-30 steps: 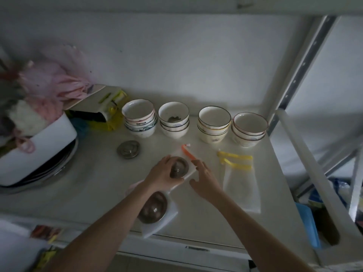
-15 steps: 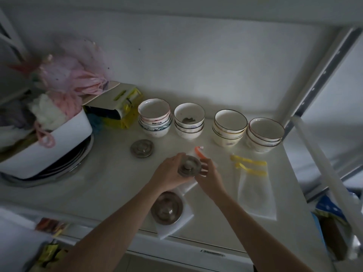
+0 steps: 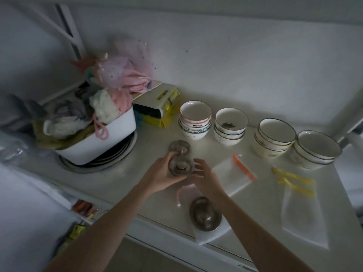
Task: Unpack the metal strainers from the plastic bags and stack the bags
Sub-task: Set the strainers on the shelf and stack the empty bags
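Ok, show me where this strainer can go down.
Bare counter lies left of the left hand, between the white tub and the counter's front edge. Crowded: bowl stacks behind, bags to the right.

Dull grey metal strainers (image 3: 179, 167); clear bags with an orange strip (image 3: 243, 167) and yellow strips (image 3: 290, 179); white bowls (image 3: 275, 137) dark-rimmed; pale counter (image 3: 255, 203)

left hand (image 3: 163, 174) in closed grip, right hand (image 3: 206, 177) open alongside

On a dim white bench (image 3: 121, 179), the left hand (image 3: 161, 177) gripped a metal strainer (image 3: 179, 166); the right hand (image 3: 206, 177) hovered beside it, fingers spread, near empty plastic bags (image 3: 231, 177).
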